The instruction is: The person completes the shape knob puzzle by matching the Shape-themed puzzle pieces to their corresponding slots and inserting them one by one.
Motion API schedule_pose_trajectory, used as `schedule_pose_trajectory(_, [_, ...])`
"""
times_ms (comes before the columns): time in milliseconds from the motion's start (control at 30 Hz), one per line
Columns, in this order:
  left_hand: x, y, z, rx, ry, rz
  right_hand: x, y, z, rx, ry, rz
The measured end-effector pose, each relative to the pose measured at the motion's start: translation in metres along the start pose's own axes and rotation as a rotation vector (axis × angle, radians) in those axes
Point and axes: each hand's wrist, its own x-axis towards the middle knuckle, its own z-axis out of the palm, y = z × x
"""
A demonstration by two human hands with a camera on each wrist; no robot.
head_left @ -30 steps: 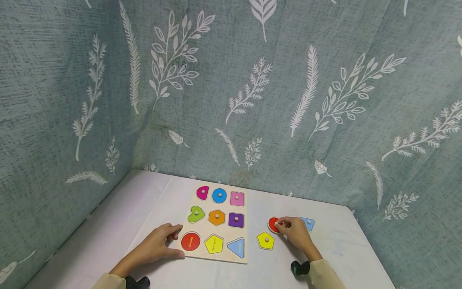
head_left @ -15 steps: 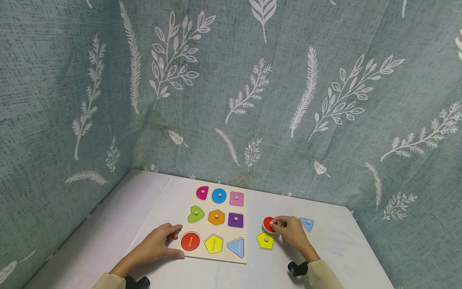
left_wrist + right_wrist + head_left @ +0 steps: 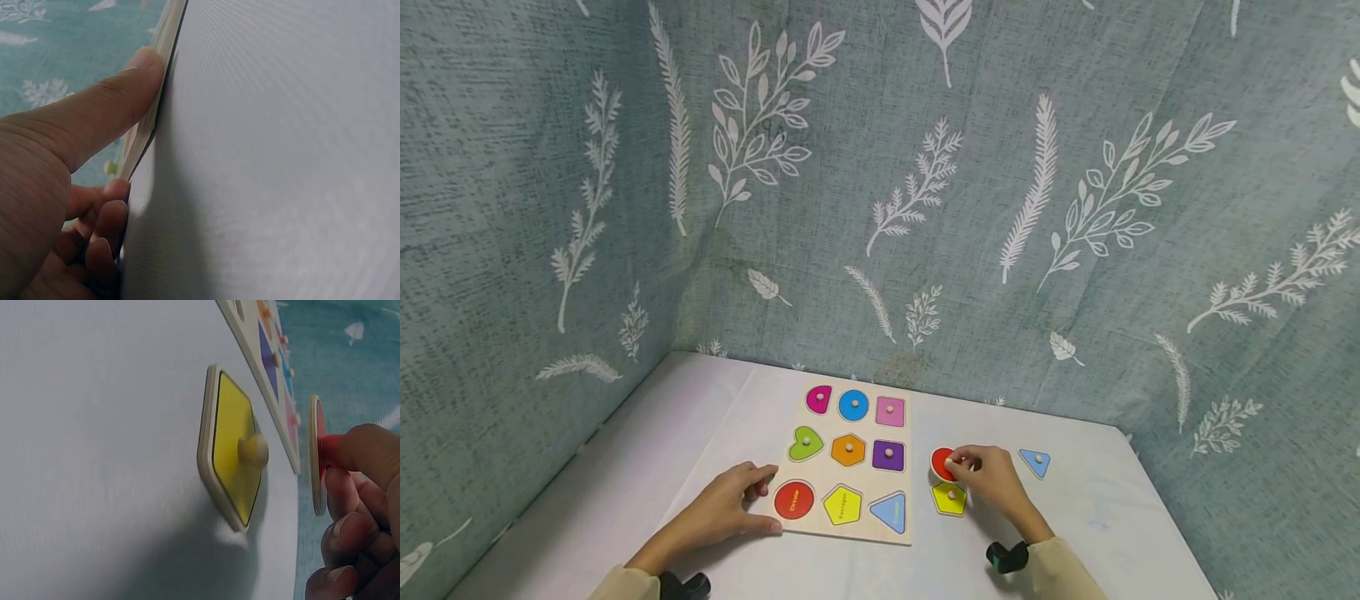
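Observation:
My right hand (image 3: 997,482) pinches the small knob of a red round puzzle piece (image 3: 941,463), held just behind a loose yellow pentagon piece (image 3: 945,501). In the right wrist view the red piece (image 3: 315,456) is edge-on, raised off the white surface. My left hand (image 3: 724,506) holds the near left corner of the wooden shape puzzle board (image 3: 820,475), thumb (image 3: 134,84) along its front edge and fingers at its left side. The board's front row shows a red circle, a yellow pentagon and a blue triangle without knobs, printed with words. Knobbed pieces fill the other two rows.
A loose blue triangle piece (image 3: 1036,461) with a knob lies right of my right hand. White cloth (image 3: 1112,492) covers the table. A green-grey curtain (image 3: 880,208) with white leaf prints hangs at the back and sides.
My right hand has moved left with the red round piece, from right of the yellow pentagon to just behind it. The left hand and the board keep their place.

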Motion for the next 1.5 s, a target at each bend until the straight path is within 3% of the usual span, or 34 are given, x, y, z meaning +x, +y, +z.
schedule_pose_trajectory(900, [0.002, 0.000, -0.004, -0.016, -0.016, 0.032, 0.011, -0.047, 0.029, 0.053, -0.084, -0.104])
schedule_pose_trajectory(1500, [0.002, 0.000, 0.000, -0.018, -0.012, -0.019, 0.012, -0.085, 0.067, 0.149, -0.175, -0.221])
